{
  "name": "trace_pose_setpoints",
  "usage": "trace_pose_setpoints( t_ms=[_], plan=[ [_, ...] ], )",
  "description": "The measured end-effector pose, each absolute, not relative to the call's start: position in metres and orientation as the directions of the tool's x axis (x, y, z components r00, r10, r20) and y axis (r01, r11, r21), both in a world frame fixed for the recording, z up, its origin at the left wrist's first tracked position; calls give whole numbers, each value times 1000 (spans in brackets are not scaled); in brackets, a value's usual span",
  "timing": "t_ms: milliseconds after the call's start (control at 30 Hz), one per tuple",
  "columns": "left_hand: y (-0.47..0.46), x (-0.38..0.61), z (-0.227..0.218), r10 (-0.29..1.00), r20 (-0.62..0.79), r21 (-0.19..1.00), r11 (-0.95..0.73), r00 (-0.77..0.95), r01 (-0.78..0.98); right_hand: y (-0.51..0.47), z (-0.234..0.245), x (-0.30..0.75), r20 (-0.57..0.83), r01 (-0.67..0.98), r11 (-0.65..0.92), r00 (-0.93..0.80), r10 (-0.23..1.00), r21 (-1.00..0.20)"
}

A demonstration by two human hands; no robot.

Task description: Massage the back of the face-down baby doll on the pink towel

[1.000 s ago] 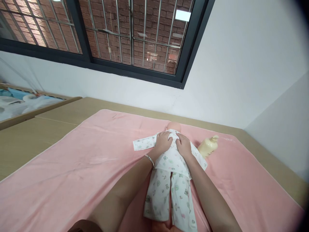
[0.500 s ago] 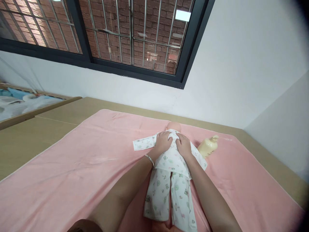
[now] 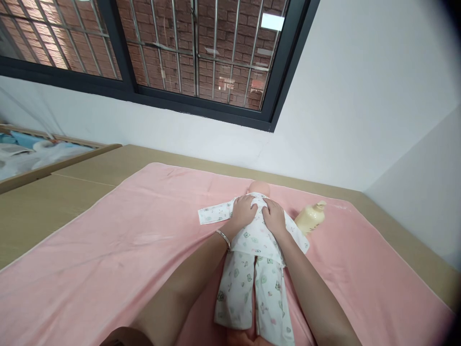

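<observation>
A baby doll [image 3: 260, 186] lies on its back on a pink blanket [image 3: 118, 250], dressed in a white printed top [image 3: 257, 235] and matching trousers [image 3: 252, 293]. My left hand [image 3: 244, 211], with a silver bracelet at the wrist, rests on the doll's chest on the left, fingers curled into the fabric near the collar. Beside it, my right hand [image 3: 274, 216] is closed on the fabric at the chest's right side. The two hands nearly touch at the collar. One empty sleeve [image 3: 213, 214] sticks out to the left.
A cream feeding bottle [image 3: 310, 218] lies on the blanket just right of the doll. The blanket covers a tan table [image 3: 43, 202] set against a white wall under a barred window [image 3: 187, 53]. A crib [image 3: 32, 154] with bedding stands at the far left.
</observation>
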State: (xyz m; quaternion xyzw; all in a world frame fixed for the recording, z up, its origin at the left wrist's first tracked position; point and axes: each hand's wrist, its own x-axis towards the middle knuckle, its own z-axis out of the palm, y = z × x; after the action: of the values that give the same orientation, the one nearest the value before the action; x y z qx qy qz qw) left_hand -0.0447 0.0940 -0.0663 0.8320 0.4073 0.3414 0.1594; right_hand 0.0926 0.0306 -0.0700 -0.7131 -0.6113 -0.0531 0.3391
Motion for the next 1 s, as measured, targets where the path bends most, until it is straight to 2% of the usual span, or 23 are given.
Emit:
trace_pose_setpoints(
  t_ms=[367, 567, 700, 900, 1000],
  plan=[
    [98, -43, -70, 789, 430, 558, -615, 439, 558, 34, -72, 95, 450, 925, -93, 265, 853, -370],
    [101, -45, -71, 768, 417, 573, -637, 486, 516, 34, -75, 100, 483, 920, -2, 208, 850, -392],
    [99, -47, -69, 739, 460, 582, -670, 493, 461, 33, -73, 99, 525, 904, 78, 172, 834, -420],
    [92, -47, -69, 751, 528, 571, -660, 397, 489, 26, -73, 90, 595, 871, 39, 301, 745, -490],
    [94, -45, -72, 778, 511, 582, -627, 366, 518, 26, -74, 88, 570, 868, -15, 338, 749, -496]
  ],
)
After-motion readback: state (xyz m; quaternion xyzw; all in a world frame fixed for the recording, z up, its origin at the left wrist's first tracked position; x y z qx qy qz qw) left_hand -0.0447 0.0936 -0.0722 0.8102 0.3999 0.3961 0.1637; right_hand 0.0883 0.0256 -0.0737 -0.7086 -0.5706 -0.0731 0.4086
